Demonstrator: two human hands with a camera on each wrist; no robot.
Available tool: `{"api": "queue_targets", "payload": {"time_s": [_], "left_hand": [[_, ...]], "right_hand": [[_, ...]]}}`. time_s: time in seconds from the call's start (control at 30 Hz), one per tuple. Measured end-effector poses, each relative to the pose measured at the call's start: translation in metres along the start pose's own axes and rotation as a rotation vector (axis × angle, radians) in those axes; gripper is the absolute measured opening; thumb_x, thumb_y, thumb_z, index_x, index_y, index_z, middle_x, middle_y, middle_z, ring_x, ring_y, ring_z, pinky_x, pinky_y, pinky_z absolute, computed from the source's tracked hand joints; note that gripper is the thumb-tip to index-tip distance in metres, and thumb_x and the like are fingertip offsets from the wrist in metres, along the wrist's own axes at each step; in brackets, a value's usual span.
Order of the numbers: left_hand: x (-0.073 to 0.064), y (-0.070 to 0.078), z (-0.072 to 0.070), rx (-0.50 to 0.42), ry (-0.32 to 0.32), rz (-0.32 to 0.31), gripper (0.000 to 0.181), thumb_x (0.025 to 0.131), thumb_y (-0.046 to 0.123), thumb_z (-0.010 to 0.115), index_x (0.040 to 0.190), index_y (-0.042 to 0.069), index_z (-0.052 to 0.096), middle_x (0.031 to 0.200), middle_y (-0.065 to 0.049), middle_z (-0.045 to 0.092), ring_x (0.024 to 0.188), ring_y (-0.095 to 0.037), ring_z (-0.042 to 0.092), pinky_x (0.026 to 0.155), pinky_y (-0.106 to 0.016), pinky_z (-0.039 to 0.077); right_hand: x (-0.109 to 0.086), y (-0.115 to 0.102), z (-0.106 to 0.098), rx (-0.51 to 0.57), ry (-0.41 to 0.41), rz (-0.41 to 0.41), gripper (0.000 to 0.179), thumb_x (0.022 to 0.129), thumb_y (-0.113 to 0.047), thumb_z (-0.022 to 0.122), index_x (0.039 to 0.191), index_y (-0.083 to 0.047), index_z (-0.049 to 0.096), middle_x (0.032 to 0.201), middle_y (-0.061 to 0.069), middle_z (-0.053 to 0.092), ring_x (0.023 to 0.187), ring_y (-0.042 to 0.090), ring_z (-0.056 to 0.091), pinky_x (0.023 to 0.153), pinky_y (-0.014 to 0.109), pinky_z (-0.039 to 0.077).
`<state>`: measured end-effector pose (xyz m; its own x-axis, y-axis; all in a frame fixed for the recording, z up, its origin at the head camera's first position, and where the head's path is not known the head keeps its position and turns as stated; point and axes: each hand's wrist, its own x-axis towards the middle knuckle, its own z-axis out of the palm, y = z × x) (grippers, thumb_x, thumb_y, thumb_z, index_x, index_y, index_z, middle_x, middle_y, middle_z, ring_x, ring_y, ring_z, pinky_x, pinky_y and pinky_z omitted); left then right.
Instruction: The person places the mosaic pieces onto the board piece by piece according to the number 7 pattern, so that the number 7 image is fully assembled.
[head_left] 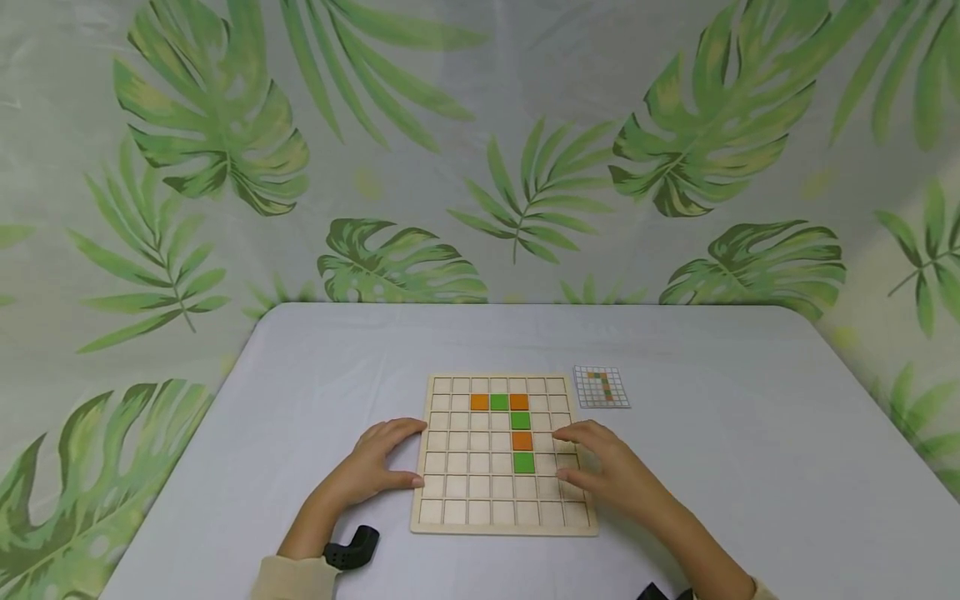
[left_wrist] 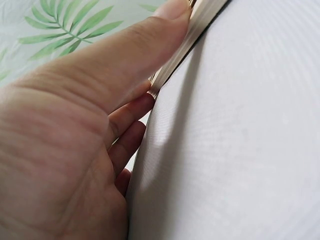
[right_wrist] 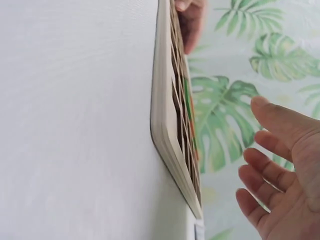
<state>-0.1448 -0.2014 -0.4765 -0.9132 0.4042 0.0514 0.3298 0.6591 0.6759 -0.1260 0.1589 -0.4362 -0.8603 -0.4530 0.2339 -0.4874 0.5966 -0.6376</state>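
Note:
A wooden grid board [head_left: 480, 517] lies flat on the white table, bearing orange tiles [head_left: 522, 442] and green tiles [head_left: 523, 463]. They form a row near the top with a column running down from its right end. My left hand [head_left: 371, 467] rests at the board's left edge, thumb and fingertips against the side. In the left wrist view its thumb [left_wrist: 135, 45] reaches the board's edge [left_wrist: 172, 65]. My right hand [head_left: 611, 467] hovers above the board's right side, fingers spread and relaxed. The right wrist view shows that hand [right_wrist: 290, 170] holding nothing, apart from the board [right_wrist: 167, 115].
A small card [head_left: 602, 387] printed with a grid and a similar coloured pattern lies just beyond the board's upper right corner. The table [head_left: 750, 433] has a white cover. Behind it hangs a leaf-patterned cloth [head_left: 405, 183]. A black wrist device [head_left: 354, 550] sits at the left wrist.

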Motion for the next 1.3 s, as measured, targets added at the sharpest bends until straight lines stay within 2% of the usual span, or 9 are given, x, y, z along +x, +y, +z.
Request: {"api": "queue_targets", "payload": {"time_s": [0.17, 0.27, 0.4, 0.47, 0.63, 0.87, 1.07, 1.2, 1.3], "left_hand": [[0.0, 0.0, 0.0, 0.0, -0.004, -0.003, 0.077, 0.065, 0.046, 0.074, 0.131, 0.019, 0.046, 0.135, -0.004, 0.041, 0.127, -0.03, 0.027, 0.103, -0.051, 0.013], [0.0, 0.0, 0.0, 0.002, -0.003, -0.004, 0.077, 0.065, 0.046, 0.075, 0.131, 0.018, 0.046, 0.135, -0.004, 0.042, 0.127, -0.03, 0.027, 0.103, -0.051, 0.013], [0.0, 0.001, 0.0, 0.001, 0.001, -0.003, 0.077, 0.065, 0.045, 0.075, 0.131, 0.018, 0.046, 0.134, -0.004, 0.042, 0.127, -0.03, 0.027, 0.103, -0.051, 0.013], [0.0, 0.001, 0.0, -0.001, 0.002, -0.005, 0.077, 0.065, 0.046, 0.075, 0.131, 0.018, 0.046, 0.135, -0.004, 0.042, 0.127, -0.03, 0.027, 0.103, -0.051, 0.013], [0.0, 0.0, 0.0, 0.001, 0.005, -0.01, 0.077, 0.065, 0.048, 0.074, 0.131, 0.019, 0.046, 0.135, -0.004, 0.042, 0.127, -0.03, 0.028, 0.103, -0.052, 0.013], [0.0, 0.001, 0.0, 0.006, 0.0, 0.009, 0.077, 0.066, 0.047, 0.074, 0.131, 0.018, 0.046, 0.135, -0.005, 0.042, 0.126, -0.032, 0.028, 0.102, -0.053, 0.014], [0.0, 0.001, -0.001, -0.003, 0.002, -0.005, 0.077, 0.065, 0.046, 0.074, 0.131, 0.019, 0.046, 0.135, -0.004, 0.041, 0.127, -0.03, 0.027, 0.102, -0.052, 0.014], [-0.001, 0.001, 0.0, -0.004, 0.004, 0.002, 0.076, 0.065, 0.047, 0.074, 0.131, 0.019, 0.047, 0.135, -0.004, 0.042, 0.127, -0.031, 0.027, 0.102, -0.053, 0.014], [0.0, 0.001, 0.0, -0.002, 0.005, 0.007, 0.076, 0.065, 0.048, 0.074, 0.131, 0.019, 0.047, 0.135, -0.005, 0.042, 0.126, -0.032, 0.028, 0.102, -0.053, 0.014]], "right_hand": [[-0.023, 0.009, -0.016, -0.068, 0.063, 0.012, 0.047, 0.076, -0.03, 0.071, 0.118, -0.014, 0.056, 0.117, -0.012, 0.049, 0.109, 0.014, 0.048, 0.085, 0.039, 0.045], [-0.037, 0.015, -0.023, -0.1, 0.088, 0.035, 0.047, 0.076, -0.03, 0.071, 0.118, -0.016, 0.055, 0.116, -0.013, 0.049, 0.108, 0.013, 0.047, 0.08, 0.033, 0.047], [-0.054, 0.023, -0.03, -0.161, 0.112, 0.051, 0.047, 0.075, -0.03, 0.071, 0.117, -0.015, 0.055, 0.115, -0.013, 0.049, 0.106, 0.012, 0.046, 0.081, 0.019, 0.042], [-0.06, 0.027, -0.033, -0.197, 0.123, 0.06, 0.048, 0.074, -0.031, 0.072, 0.117, -0.015, 0.056, 0.114, -0.012, 0.05, 0.106, 0.012, 0.047, 0.084, 0.017, 0.04], [-0.072, 0.038, -0.036, -0.209, 0.118, 0.102, 0.047, 0.07, -0.024, 0.076, 0.113, -0.012, 0.058, 0.11, -0.009, 0.052, 0.096, 0.013, 0.052, 0.077, 0.028, 0.047], [-0.083, 0.053, -0.035, -0.21, 0.096, 0.156, 0.04, 0.067, -0.012, 0.078, 0.103, -0.01, 0.061, 0.103, -0.005, 0.054, 0.088, 0.009, 0.053, 0.075, 0.022, 0.047], [-0.083, 0.053, -0.035, -0.206, 0.078, 0.2, 0.031, 0.068, -0.003, 0.075, 0.095, -0.011, 0.061, 0.098, -0.003, 0.055, 0.085, 0.011, 0.054, 0.072, 0.025, 0.049], [-0.079, 0.049, -0.034, -0.21, 0.092, 0.186, 0.032, 0.069, -0.002, 0.075, 0.097, -0.011, 0.061, 0.096, -0.005, 0.056, 0.083, 0.009, 0.054, 0.069, 0.026, 0.049], [-0.073, 0.044, -0.033, -0.196, 0.114, 0.126, 0.036, 0.069, 0.0, 0.074, 0.099, -0.013, 0.061, 0.096, -0.009, 0.057, 0.083, 0.006, 0.054, 0.066, 0.025, 0.049]]}}
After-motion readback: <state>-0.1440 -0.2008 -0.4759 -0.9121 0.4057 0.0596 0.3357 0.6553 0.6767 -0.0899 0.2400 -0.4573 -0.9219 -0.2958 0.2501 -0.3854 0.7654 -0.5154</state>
